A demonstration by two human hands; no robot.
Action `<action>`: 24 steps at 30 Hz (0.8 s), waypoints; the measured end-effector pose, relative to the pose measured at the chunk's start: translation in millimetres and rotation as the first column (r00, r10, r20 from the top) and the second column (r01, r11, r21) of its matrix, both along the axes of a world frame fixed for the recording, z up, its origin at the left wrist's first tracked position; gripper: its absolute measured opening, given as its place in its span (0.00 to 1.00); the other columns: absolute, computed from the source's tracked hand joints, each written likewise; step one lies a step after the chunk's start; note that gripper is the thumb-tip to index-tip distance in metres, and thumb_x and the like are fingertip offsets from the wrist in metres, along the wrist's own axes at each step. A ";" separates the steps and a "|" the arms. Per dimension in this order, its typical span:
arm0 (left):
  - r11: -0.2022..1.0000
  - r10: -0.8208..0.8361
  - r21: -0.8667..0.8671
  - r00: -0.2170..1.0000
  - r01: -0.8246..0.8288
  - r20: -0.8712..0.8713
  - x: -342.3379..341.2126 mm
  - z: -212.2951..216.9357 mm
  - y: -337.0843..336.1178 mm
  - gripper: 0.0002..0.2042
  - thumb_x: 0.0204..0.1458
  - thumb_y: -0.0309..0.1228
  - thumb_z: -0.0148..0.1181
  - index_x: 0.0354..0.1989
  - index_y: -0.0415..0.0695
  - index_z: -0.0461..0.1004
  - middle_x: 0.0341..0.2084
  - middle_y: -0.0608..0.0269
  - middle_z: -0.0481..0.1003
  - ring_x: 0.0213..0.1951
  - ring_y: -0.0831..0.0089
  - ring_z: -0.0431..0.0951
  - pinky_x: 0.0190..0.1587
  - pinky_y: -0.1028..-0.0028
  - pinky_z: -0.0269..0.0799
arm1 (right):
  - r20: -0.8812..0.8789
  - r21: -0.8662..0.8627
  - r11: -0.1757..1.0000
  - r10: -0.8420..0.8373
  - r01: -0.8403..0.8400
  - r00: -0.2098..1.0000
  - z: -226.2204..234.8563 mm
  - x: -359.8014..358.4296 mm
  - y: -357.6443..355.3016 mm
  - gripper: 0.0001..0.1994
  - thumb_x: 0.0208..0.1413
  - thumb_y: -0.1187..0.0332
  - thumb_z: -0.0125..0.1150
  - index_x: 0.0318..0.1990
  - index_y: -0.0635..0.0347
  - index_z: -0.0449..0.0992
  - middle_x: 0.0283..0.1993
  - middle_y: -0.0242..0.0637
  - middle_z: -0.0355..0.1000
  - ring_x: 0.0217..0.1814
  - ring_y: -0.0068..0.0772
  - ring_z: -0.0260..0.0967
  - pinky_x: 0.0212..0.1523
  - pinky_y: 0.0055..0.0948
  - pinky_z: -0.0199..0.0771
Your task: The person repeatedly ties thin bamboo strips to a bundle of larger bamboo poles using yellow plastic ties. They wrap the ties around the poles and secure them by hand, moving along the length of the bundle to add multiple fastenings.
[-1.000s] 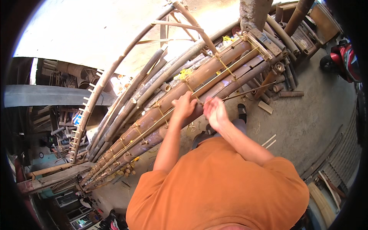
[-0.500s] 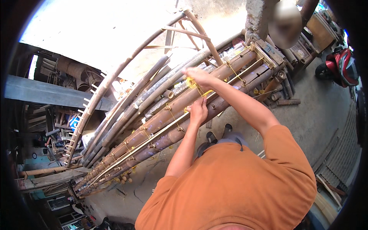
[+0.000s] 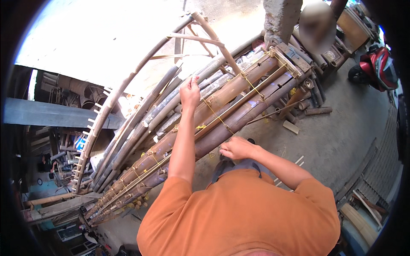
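A row of thick brown bamboo poles lies side by side, running diagonally from lower left to upper right, lashed at intervals with yellow cord. My left hand is raised over the far side of the poles, fingers pinched together, apparently on the cord's end. My right hand is closed in a fist at the near edge of the poles, where the cord comes down. Grey, thinner poles lie beyond the brown ones.
A curved bamboo frame with short rungs arches at the left. A concrete pillar and another person's head stand at the top right, with a red motorbike beyond. Short bamboo offcuts lie on the concrete floor.
My right hand has drawn back from the far cord to the near edge of the poles. My left hand has moved up and away over the poles.
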State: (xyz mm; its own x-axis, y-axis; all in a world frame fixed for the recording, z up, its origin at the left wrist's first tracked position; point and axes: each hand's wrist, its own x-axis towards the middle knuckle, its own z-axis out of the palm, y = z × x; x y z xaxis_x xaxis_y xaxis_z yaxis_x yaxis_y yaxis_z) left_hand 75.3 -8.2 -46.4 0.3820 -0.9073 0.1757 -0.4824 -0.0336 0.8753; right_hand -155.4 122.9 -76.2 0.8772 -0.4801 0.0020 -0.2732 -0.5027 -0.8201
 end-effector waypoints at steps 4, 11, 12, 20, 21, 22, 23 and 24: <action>0.987 -0.100 0.152 0.922 0.046 0.374 37.5 -87.7 -11.7 0.13 0.59 0.35 0.53 0.45 0.39 0.77 0.27 0.47 0.79 0.36 0.51 0.81 0.40 0.57 0.72 | -0.088 -0.269 0.962 0.027 -0.050 0.996 -0.1 15.1 11.7 0.13 0.51 0.65 0.61 0.42 0.59 0.71 0.36 0.46 0.75 0.42 0.53 0.73 0.44 0.46 0.69; 0.969 -0.199 0.216 0.894 0.119 0.400 86.2 0.3 98.6 0.20 0.59 0.40 0.54 0.52 0.36 0.72 0.39 0.40 0.77 0.42 0.46 0.78 0.46 0.59 0.72 | 0.064 0.518 0.853 -0.111 0.062 0.992 -12.3 85.3 112.1 0.17 0.58 0.59 0.60 0.51 0.53 0.70 0.47 0.39 0.73 0.50 0.37 0.70 0.51 0.39 0.70; 0.967 -0.162 0.250 0.887 0.054 0.433 94.7 4.4 134.2 0.19 0.59 0.40 0.54 0.50 0.36 0.72 0.39 0.39 0.77 0.42 0.45 0.78 0.46 0.58 0.72 | 0.004 0.825 0.552 -0.216 0.119 0.976 -22.3 96.8 125.3 0.16 0.59 0.58 0.59 0.51 0.52 0.71 0.48 0.37 0.73 0.50 0.35 0.71 0.51 0.38 0.71; 0.940 -0.242 0.331 0.840 0.079 0.486 91.8 -64.4 251.6 0.14 0.56 0.37 0.55 0.47 0.44 0.70 0.37 0.46 0.79 0.45 0.48 0.78 0.50 0.45 0.59 | 0.282 0.954 0.293 -0.949 0.062 0.141 32.2 236.2 108.3 0.12 0.62 0.63 0.48 0.27 0.57 0.68 0.24 0.27 0.63 0.28 0.20 0.60 0.27 0.29 0.63; 0.985 -0.147 0.147 0.876 0.088 0.460 94.8 -82.9 254.2 0.13 0.57 0.38 0.54 0.45 0.44 0.72 0.35 0.45 0.79 0.44 0.47 0.78 0.50 0.46 0.59 | 0.463 0.791 0.574 -0.788 0.213 0.406 35.2 255.2 92.6 0.13 0.62 0.62 0.48 0.29 0.60 0.70 0.26 0.33 0.67 0.30 0.25 0.65 0.29 0.31 0.66; 0.995 -0.070 -0.040 0.900 0.096 0.429 97.3 -99.8 257.0 0.13 0.57 0.38 0.52 0.44 0.43 0.74 0.33 0.44 0.79 0.43 0.46 0.78 0.49 0.46 0.60 | 0.516 0.524 0.812 -0.542 0.256 0.663 38.0 266.1 67.5 0.16 0.62 0.60 0.48 0.30 0.63 0.72 0.27 0.38 0.72 0.32 0.30 0.70 0.31 0.34 0.69; 0.983 -0.142 0.164 0.902 0.081 0.408 94.4 -79.4 251.9 0.14 0.59 0.39 0.50 0.43 0.43 0.76 0.34 0.44 0.79 0.43 0.45 0.78 0.49 0.47 0.61 | 0.296 0.181 0.953 -0.290 0.244 0.910 48.3 262.7 38.8 0.18 0.62 0.57 0.47 0.30 0.62 0.73 0.31 0.46 0.75 0.35 0.40 0.73 0.36 0.37 0.73; 0.928 -0.218 0.366 0.893 0.065 0.394 91.5 -55.3 247.5 0.16 0.60 0.40 0.48 0.43 0.43 0.78 0.34 0.43 0.79 0.43 0.44 0.78 0.49 0.49 0.62 | 0.172 -0.183 0.903 -0.361 0.390 0.917 41.1 260.1 21.5 0.21 0.63 0.52 0.45 0.33 0.61 0.77 0.36 0.48 0.77 0.40 0.48 0.74 0.41 0.41 0.75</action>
State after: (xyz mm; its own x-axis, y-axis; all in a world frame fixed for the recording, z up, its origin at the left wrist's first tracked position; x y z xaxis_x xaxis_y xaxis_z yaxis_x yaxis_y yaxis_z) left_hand 166.7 239.3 -101.7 0.2038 -0.9784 -0.0337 -0.8228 -0.1898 0.5356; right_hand 104.7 144.4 -35.2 0.6169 -0.7493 0.2408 -0.3727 -0.5475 -0.7492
